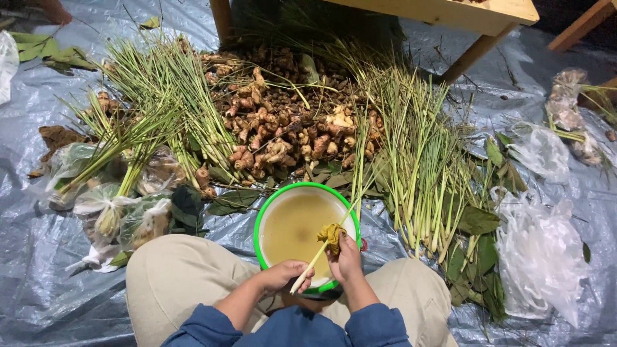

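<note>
Grey plastic sheeting underlies our work: over the green-rimmed white basin of murky water (307,226), left hand (285,275) pinches a pale lemongrass stalk (313,260), right hand (347,257) closed on a yellow cloth (331,235), apparently mid-wipe; next, a stroke along its length.

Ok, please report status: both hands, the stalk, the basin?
Left hand grips lemongrass stalk base. Right hand presses yellow cloth on it. Green-rimmed basin of murky water beneath.

The person wears a blue long-sleeved top, its sleeves (379,324) pushed up in soft folds short of the wrists so both forearms are bare, and light beige trousers (173,273) of smooth plain cloth covering both knees, and no gloves.
</note>
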